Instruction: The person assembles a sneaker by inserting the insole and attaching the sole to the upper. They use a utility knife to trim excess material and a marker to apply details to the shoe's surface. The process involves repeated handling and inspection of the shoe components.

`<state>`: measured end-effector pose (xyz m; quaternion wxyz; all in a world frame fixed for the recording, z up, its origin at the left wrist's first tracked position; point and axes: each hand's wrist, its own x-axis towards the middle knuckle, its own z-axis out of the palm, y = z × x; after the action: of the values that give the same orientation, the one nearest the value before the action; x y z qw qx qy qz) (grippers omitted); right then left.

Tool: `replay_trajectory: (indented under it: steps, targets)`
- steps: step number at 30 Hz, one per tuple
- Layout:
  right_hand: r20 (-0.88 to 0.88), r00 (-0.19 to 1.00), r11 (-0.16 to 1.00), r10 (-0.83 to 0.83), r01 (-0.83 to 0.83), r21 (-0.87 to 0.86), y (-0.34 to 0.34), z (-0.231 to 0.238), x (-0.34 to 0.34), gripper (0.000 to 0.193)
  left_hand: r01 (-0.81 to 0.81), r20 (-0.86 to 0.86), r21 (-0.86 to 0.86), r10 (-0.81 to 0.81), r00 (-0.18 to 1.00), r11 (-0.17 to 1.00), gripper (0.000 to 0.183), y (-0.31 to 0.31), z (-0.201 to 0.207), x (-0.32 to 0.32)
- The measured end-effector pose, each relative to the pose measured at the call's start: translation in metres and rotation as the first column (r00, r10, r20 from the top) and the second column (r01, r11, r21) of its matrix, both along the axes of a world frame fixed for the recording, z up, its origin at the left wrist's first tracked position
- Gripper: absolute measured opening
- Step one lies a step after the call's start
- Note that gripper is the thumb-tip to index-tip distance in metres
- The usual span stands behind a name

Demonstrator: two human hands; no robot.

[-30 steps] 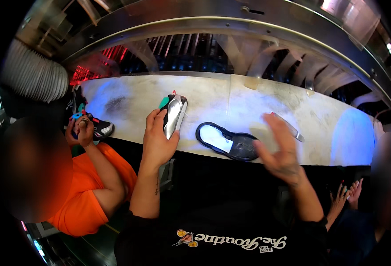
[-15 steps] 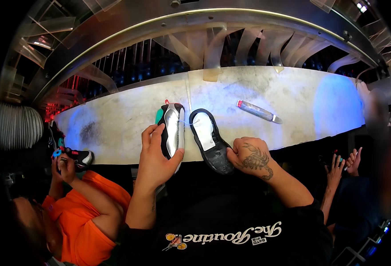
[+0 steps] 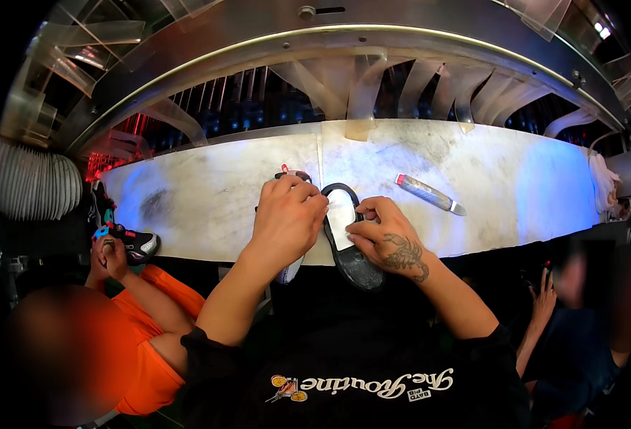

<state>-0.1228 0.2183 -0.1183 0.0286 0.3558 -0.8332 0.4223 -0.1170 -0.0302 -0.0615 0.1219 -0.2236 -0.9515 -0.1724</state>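
- Head view: black sole lies on the pale bench, mid-front, white piece inside its far part.
- Right hand at the sole's right rim, fingers curled, thumb drawn in close; whether it grips anything, cannot tell.
- Left hand lies over the shoe, fingers bent toward the sole's left rim; its hold cannot be told.
- Edges: near ends of sole and shoe reach past the bench's front edge. Shoe and sole side by side, narrow gap.
- Room: broad bench surface leftward to a second shoe near an orange-sleeved co-worker's hands; on the right, a grey tool with a red end lies slantwise, well apart from the right hand, with more bench beyond. Clear strips hang along the far edge.
- Hidden: most of the shoe, under left hand; left thumb; right fingertips hard to make out.
- Cut off: co-worker at far right, dim, one hand raised.
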Motion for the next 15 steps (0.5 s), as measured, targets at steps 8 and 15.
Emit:
replay_trajectory:
  steps: [8,15]
  targets:
    - [0.022,0.992,0.989,-0.125,0.126,-0.083,-0.023,-0.028,-0.001,0.016,0.026,0.0,0.06,-0.026,1.0,0.998,0.013,-0.01,-0.024,0.001]
    - [0.025,0.987,0.978,-0.162,0.164,-0.128,-0.027,-0.028,-0.014,0.018,0.061,0.089,0.125,-0.072,0.993,0.99,0.01,-0.005,-0.022,-0.017]
